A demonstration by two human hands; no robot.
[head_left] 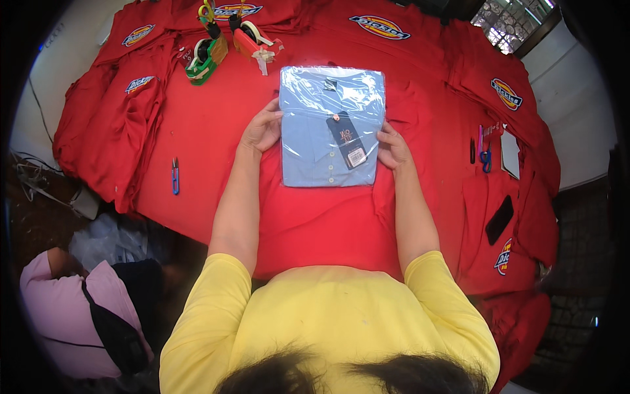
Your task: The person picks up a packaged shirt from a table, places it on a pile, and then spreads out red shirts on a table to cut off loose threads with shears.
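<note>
A folded light blue polo shirt (305, 141) in a clear plastic bag lies in front of me, with a dark hang tag (346, 139) on its chest and several buttons down the middle. At its left edge my left hand (264, 126) is closed on the bag, fingertips partly behind it. My right hand (392, 146) grips the opposite edge, fingers bent over the plastic. Light glares off the wrapping near the collar. Under the shirt spreads a red cloth (315, 226) that covers the table.
Two tape dispensers, one green (205, 62) and one red (254, 43), stand at the back left. Blue thread snips (175, 176) lie left. Blue scissors (485, 157) and a black phone (500, 220) lie right. A person in pink (82, 315) is low at left.
</note>
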